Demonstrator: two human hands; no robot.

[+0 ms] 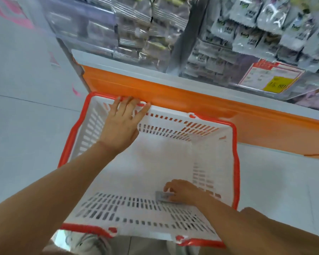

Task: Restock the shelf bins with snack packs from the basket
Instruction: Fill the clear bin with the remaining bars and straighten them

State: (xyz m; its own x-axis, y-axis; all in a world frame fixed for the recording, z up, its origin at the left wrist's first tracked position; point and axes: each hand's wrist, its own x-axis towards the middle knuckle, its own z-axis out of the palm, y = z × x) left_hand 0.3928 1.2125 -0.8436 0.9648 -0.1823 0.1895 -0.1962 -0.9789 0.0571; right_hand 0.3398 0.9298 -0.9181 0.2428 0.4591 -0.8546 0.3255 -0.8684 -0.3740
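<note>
A white plastic basket (pixel 236 162) with a red rim stands on the pale tiled floor (pixel 26 129), its far side pushed close against the orange base of the shelf (pixel 173 96). The left hand (pixel 123 124) reaches across to the basket's far left corner. It is released, with the fingers straight and spread and the fingertips resting on the red rim just beside the orange base, gripping nothing. The right hand (pixel 182 193) is down inside the basket near its right wall, close to the person's side. Its fingers are curled over a small grey snack pack (pixel 163 196) and pinch it against the basket's slotted bottom, so the pack is low in the basket and touches both the hand and the white plastic. Both bare forearms come in from the lower edge of the view, and light trousers (pixel 92 243) show below the basket's near rim. Above the orange base, clear bins (pixel 219 57) hold heaps of grey and white snack packs (pixel 247 13) on the right and darker striped packs (pixel 131 41) on the left, all blurred. A red and white price card (pixel 273 78) with a yellow tag hangs on the front of the right bin; its print is too blurred to read.
</note>
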